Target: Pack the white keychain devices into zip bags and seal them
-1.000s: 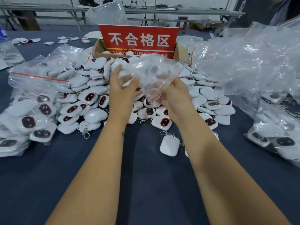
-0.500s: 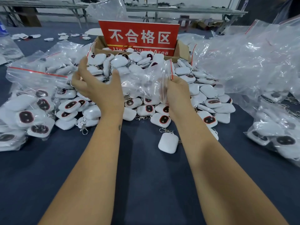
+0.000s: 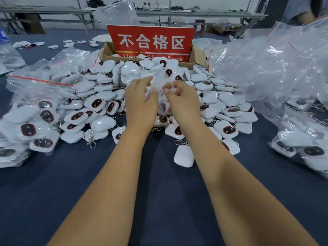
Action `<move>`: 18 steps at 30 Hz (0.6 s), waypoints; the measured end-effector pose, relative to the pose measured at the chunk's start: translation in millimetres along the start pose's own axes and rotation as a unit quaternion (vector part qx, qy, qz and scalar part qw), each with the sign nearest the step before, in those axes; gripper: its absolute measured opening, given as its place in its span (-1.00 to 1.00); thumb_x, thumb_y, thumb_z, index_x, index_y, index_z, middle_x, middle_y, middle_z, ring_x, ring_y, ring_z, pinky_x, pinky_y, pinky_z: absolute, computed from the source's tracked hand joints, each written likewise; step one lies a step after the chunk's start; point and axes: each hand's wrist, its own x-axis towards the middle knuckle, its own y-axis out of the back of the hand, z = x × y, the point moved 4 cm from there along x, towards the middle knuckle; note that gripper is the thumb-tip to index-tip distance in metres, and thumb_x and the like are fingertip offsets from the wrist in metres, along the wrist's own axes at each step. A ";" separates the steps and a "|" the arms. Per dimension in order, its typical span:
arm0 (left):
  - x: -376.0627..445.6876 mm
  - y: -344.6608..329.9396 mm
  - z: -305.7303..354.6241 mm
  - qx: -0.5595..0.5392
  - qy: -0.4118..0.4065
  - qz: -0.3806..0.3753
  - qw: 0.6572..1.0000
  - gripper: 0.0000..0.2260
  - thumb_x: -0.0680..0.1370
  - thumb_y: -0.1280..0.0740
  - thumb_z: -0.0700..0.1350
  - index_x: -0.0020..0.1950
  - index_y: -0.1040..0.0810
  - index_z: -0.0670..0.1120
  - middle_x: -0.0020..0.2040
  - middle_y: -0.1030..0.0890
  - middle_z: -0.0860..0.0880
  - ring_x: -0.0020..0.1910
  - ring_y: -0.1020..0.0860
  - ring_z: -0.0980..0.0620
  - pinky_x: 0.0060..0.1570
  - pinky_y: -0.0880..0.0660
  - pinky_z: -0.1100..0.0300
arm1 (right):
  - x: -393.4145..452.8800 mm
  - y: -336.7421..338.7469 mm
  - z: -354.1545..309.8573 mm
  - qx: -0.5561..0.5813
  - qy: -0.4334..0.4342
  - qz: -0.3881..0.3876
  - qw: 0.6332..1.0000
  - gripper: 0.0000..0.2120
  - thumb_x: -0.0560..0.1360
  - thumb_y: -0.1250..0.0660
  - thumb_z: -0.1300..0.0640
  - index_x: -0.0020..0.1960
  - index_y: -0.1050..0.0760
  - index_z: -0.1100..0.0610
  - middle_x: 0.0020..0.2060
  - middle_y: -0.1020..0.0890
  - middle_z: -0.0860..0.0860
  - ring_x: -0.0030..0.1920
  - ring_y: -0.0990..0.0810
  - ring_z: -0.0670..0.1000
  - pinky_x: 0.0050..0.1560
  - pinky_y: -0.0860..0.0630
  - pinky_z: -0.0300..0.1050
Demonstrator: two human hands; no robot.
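1. Two hands met over the middle of the pile: my left hand point(image 3: 140, 102) and my right hand point(image 3: 182, 100) both had their fingers curled onto one small zip bag point(image 3: 160, 96), pinching it between them just above the heap.
2. Keychain devices point(image 3: 99, 103) lay heaped on the table point(image 3: 124, 174) right under and beyond my fingers; the bag hung roughly upright between my hands, its red strip by my right fingertips, so both hands were equally near.
3. At least one dark-faced device showed through the bag's lower part; whether the strip was pressed closed I could not tell.
4. Behind the heap, a red sign point(image 3: 150, 43) in a cardboard box point(image 3: 197, 55) read "不合格区", with "Area" legible beneath.
5. Filled bags point(image 3: 32, 121) sat left and right.
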 end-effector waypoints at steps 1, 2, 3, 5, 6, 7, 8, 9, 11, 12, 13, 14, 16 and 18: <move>0.1 -0.5 -2.6 -0.007 0.003 -0.012 1.000 -0.62 0.55 -0.30 -0.07 0.38 -0.42 0.08 0.11 -0.47 0.10 0.07 -0.46 0.23 -0.03 -0.42 0.40 | 2.0 4.6 0.7 0.023 -0.016 0.025 0.999 -0.82 0.57 -0.27 0.24 -0.14 -0.54 0.01 -0.39 -0.56 -0.13 -0.44 -0.50 -0.13 -0.35 -0.47 -0.18; -1.0 -2.7 -3.7 -0.034 0.014 -0.037 0.999 -0.54 0.52 -0.33 -0.05 0.40 -0.34 0.15 0.08 -0.47 0.12 -0.02 -0.46 0.31 -0.11 -0.43 0.45 | 3.5 8.5 1.8 0.061 -0.041 0.041 0.996 -0.82 0.59 -0.26 0.22 -0.13 -0.52 0.01 -0.36 -0.57 -0.07 -0.47 -0.49 -0.09 -0.38 -0.46 -0.17; -2.6 -5.7 -4.5 -0.053 0.015 -0.063 0.996 -0.52 0.51 -0.35 -0.06 0.38 -0.30 0.19 0.03 -0.49 0.13 -0.11 -0.48 0.33 -0.17 -0.45 0.46 | 3.8 11.8 2.4 0.105 -0.067 0.051 0.991 -0.84 0.61 -0.25 0.20 -0.12 -0.51 0.03 -0.35 -0.58 -0.02 -0.50 -0.49 -0.07 -0.43 -0.45 -0.18; -5.9 -10.8 -3.1 -0.044 -0.010 -0.083 0.995 -0.58 0.53 -0.32 -0.13 0.28 -0.26 0.18 -0.08 -0.53 0.12 -0.18 -0.53 0.28 -0.24 -0.48 0.41 | 4.0 16.4 2.9 0.156 -0.094 0.058 0.981 -0.86 0.62 -0.26 0.16 -0.11 -0.50 0.09 -0.36 -0.58 0.02 -0.53 -0.48 -0.07 -0.50 -0.43 -0.21; -5.8 -10.3 -1.3 -0.031 -0.023 -0.070 0.997 -0.64 0.55 -0.27 -0.17 0.21 -0.24 0.18 -0.10 -0.54 0.11 -0.19 -0.56 0.21 -0.28 -0.48 0.35 | 3.8 18.0 2.9 0.162 -0.095 0.060 0.980 -0.86 0.62 -0.26 0.17 -0.10 -0.51 0.11 -0.36 -0.57 0.03 -0.53 -0.48 -0.07 -0.51 -0.41 -0.23; -5.0 -7.7 2.9 -0.020 -0.037 -0.046 0.998 -0.66 0.56 -0.22 -0.22 0.12 -0.22 0.19 -0.11 -0.54 0.10 -0.20 -0.56 0.15 -0.30 -0.47 0.29 | 4.0 18.9 2.5 0.165 -0.091 0.064 0.980 -0.87 0.62 -0.25 0.20 -0.10 -0.51 0.11 -0.35 -0.58 0.05 -0.53 -0.48 -0.07 -0.52 -0.40 -0.24; -4.0 -4.0 7.4 -0.015 -0.051 -0.015 0.998 -0.66 0.54 -0.17 -0.27 0.05 -0.21 0.18 -0.12 -0.50 0.10 -0.20 -0.54 0.11 -0.28 -0.46 0.23 | 3.8 19.3 1.6 0.164 -0.088 0.071 0.980 -0.87 0.62 -0.25 0.22 -0.08 -0.51 0.11 -0.33 -0.60 0.06 -0.52 -0.48 -0.07 -0.52 -0.39 -0.24; -3.2 0.0 11.0 -0.014 -0.069 0.016 0.997 -0.67 0.51 -0.13 -0.32 -0.01 -0.23 0.14 -0.13 -0.45 0.08 -0.20 -0.48 0.12 -0.26 -0.41 0.22 | 3.0 18.4 0.4 0.166 -0.086 0.077 0.979 -0.88 0.61 -0.25 0.24 -0.07 -0.51 0.11 -0.31 -0.61 0.06 -0.52 -0.49 -0.07 -0.50 -0.40 -0.22; -3.1 6.2 15.8 0.007 -0.105 0.062 0.992 -0.71 0.41 -0.06 -0.39 -0.12 -0.33 0.00 -0.11 -0.36 0.02 -0.16 -0.38 0.24 -0.18 -0.32 0.38 | 0.9 13.8 -3.0 0.142 -0.066 0.076 0.985 -0.92 0.60 -0.28 0.24 -0.05 -0.52 0.12 -0.29 -0.64 0.05 -0.51 -0.51 -0.07 -0.45 -0.44 -0.17; -3.0 8.0 15.5 0.017 -0.111 0.072 0.991 -0.72 0.37 -0.05 -0.40 -0.18 -0.39 -0.04 -0.07 -0.36 -0.01 -0.14 -0.36 0.31 -0.15 -0.30 0.45 | -0.6 10.7 -5.3 0.112 -0.042 0.064 0.991 -0.94 0.60 -0.29 0.22 -0.03 -0.52 0.12 -0.30 -0.64 0.04 -0.50 -0.53 -0.08 -0.44 -0.45 -0.17; -2.4 9.6 13.1 0.019 -0.103 0.075 0.992 -0.69 0.35 -0.05 -0.41 -0.22 -0.45 -0.06 -0.04 -0.36 -0.04 -0.11 -0.36 0.36 -0.13 -0.29 0.51 | -2.1 7.4 -7.5 0.082 -0.017 0.048 0.995 -0.94 0.60 -0.29 0.19 -0.04 -0.52 0.11 -0.31 -0.63 0.02 -0.50 -0.54 -0.09 -0.44 -0.45 -0.20; -1.2 11.6 9.3 0.015 -0.085 0.075 0.993 -0.66 0.37 -0.05 -0.42 -0.22 -0.51 -0.07 -0.01 -0.37 -0.05 -0.09 -0.37 0.40 -0.10 -0.30 0.54 | -3.7 4.5 -9.3 0.057 0.006 0.033 0.998 -0.93 0.60 -0.29 0.18 -0.06 -0.52 0.08 -0.32 -0.63 0.01 -0.49 -0.54 -0.09 -0.45 -0.44 -0.23; 2.8 16.3 1.2 0.013 -0.048 0.082 0.995 -0.63 0.45 -0.09 -0.42 -0.02 -0.61 -0.10 0.08 -0.37 -0.03 -0.06 -0.40 0.37 -0.06 -0.30 0.58 | -6.8 -0.2 -12.4 0.012 0.044 0.007 0.999 -0.93 0.60 -0.29 0.14 -0.06 -0.50 0.03 -0.30 -0.62 0.00 -0.41 -0.58 -0.06 -0.36 -0.52 -0.18; 6.4 20.9 -3.9 0.018 -0.024 0.097 0.995 -0.60 0.50 -0.14 -0.38 0.27 -0.54 -0.15 0.14 -0.32 -0.02 -0.11 -0.42 0.31 -0.07 -0.33 0.56 | -11.8 -5.1 -14.9 -0.041 0.078 -0.017 0.996 -0.93 0.58 -0.31 0.08 0.05 -0.49 -0.03 -0.29 -0.61 -0.08 -0.30 -0.61 -0.02 -0.18 -0.58 -0.04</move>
